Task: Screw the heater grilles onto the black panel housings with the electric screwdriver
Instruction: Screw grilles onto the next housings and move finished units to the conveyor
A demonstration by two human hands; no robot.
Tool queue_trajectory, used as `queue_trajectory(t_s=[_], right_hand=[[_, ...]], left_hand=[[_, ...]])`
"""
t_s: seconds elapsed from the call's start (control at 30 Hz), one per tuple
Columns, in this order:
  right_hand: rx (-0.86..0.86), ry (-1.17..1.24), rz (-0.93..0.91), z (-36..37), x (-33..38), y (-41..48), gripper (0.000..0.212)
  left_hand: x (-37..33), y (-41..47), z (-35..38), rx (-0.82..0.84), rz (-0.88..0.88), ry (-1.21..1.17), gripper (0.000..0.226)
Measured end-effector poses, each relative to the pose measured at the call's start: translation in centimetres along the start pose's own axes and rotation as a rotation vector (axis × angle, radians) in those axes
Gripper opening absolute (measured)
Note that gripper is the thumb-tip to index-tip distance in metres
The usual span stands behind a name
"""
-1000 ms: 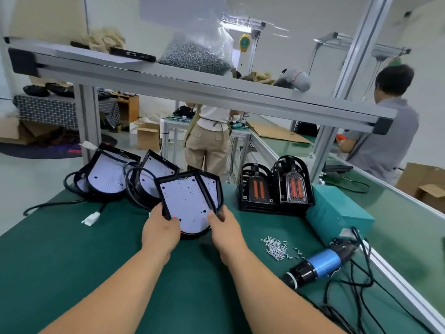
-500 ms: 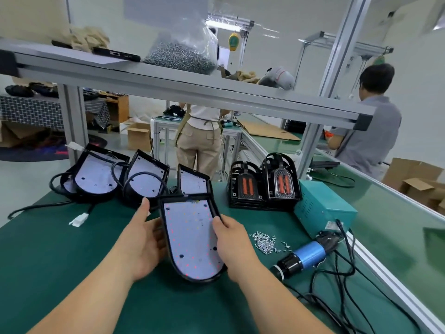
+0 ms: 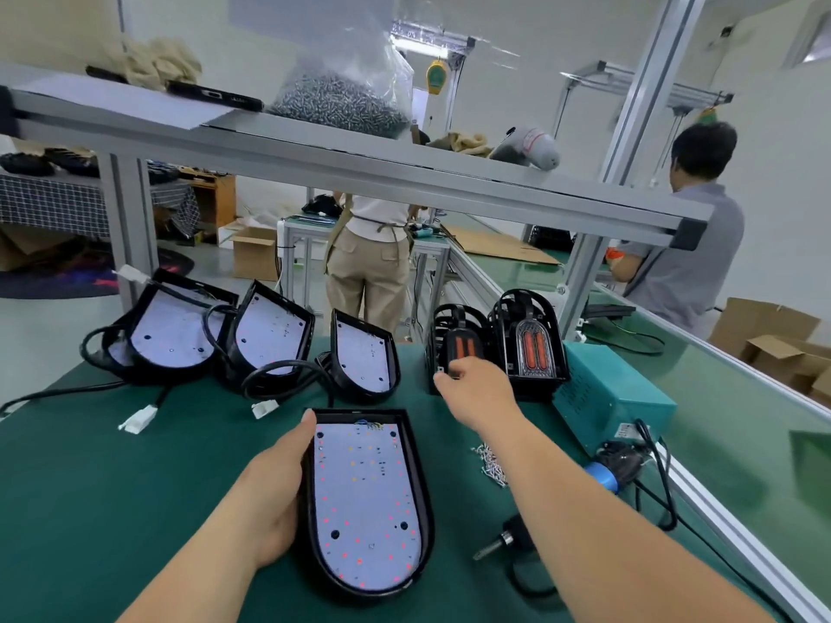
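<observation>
A black panel housing (image 3: 364,501) with a white LED board inside lies flat on the green mat, rounded end towards me. My left hand (image 3: 270,501) grips its left rim, thumb at the far corner. My right hand (image 3: 476,393) reaches to the back, and its fingers curl on the lower front of the left heater grille (image 3: 458,335). A second grille (image 3: 533,339) stands to its right. The electric screwdriver (image 3: 602,474) lies at the right, partly hidden by my right forearm, with its bit tip (image 3: 499,544) showing below the arm.
Three more panel housings (image 3: 270,335) with black cables lean at the back left. Loose screws (image 3: 490,463) lie right of the flat housing. A teal power box (image 3: 607,397) stands at the right. A shelf beam (image 3: 404,177) crosses overhead with a bag of screws (image 3: 341,96). Two people work behind.
The housing went from tilted in both hands to flat on the mat. My right hand let go of it and reached back to the left heater grille.
</observation>
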State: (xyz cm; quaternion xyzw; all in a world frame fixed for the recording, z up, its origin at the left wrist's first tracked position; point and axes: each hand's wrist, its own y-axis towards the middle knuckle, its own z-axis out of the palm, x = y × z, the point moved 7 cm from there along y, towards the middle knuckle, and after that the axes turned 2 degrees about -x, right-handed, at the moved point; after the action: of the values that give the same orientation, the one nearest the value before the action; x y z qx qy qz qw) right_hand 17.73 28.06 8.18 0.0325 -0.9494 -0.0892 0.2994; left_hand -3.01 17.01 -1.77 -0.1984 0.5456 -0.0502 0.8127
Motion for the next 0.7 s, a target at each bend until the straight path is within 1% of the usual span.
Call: queue_trajectory(t_s=[0.03, 0.07, 0.1, 0.17, 0.27, 0.47, 0.57, 0.7], right_hand=[[-0.002, 0.006, 0.013, 0.3, -0.3, 1.2, 0.03], [0.002, 0.002, 0.023, 0.6, -0.5, 2.2, 0.042], [0.007, -0.014, 0.036, 1.0, -0.8, 3.1, 0.047], [-0.017, -0.057, 0.06, 1.4, -1.3, 4.5, 0.046], [-0.065, -0.122, 0.125, 1.9, -2.5, 6.1, 0.041], [-0.139, -0.326, 0.142, 2.2, -3.2, 7.8, 0.05], [-0.144, -0.299, 0.164, 2.4, -3.6, 8.3, 0.058], [-0.153, -0.227, 0.205, 2.0, -4.0, 8.5, 0.059]], left_hand=[[0.0, 0.0, 0.1, -0.004, 0.018, 0.023, 0.052], [0.0, 0.1, 0.1, -0.021, 0.043, 0.065, 0.052], [-0.1, 0.1, 0.0, -0.04, 0.078, 0.106, 0.054], [-0.3, 0.3, -0.1, -0.066, 0.135, 0.155, 0.056], [-0.5, 0.3, -0.1, -0.085, 0.173, 0.199, 0.057], [-0.3, 0.3, 0.2, -0.077, 0.156, 0.194, 0.05], [-0.4, 0.3, 0.2, -0.083, 0.142, 0.183, 0.049], [-0.5, 0.4, 0.2, -0.091, 0.153, 0.172, 0.048]])
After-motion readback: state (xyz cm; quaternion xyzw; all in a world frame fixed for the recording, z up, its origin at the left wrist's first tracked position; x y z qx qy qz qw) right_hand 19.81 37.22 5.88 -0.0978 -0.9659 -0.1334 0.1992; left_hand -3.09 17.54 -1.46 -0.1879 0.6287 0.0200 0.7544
